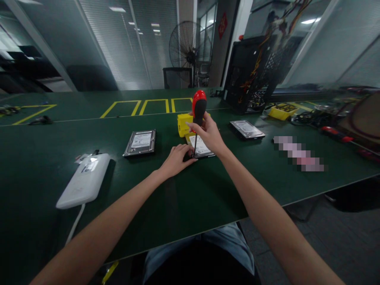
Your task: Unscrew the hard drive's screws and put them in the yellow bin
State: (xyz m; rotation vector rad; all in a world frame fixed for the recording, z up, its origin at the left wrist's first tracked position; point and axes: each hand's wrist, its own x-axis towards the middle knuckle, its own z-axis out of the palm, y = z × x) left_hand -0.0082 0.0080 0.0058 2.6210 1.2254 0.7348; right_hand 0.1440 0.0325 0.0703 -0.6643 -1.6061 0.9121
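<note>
My right hand (211, 133) is closed round a screwdriver (199, 107) with a red and black handle. The screwdriver stands nearly upright, its tip at the near left corner of a hard drive (202, 145) with a white label. At that same corner my left hand (177, 160) has its fingers curled and its thumb stretched along the near edge, gripping the drive beside the screwdriver's tip. Whatever lies under the tip is too small to make out. Directly behind the drive sits a yellow plastic block (184, 124), partly covered by my right hand.
Two more hard drives lie on the green table, one to the left (140, 142) and one to the right (247, 130). A white power strip (86, 182) with a cord is at left. An open computer case (246, 75) stands back right, near cables and a second red screwdriver (337, 133).
</note>
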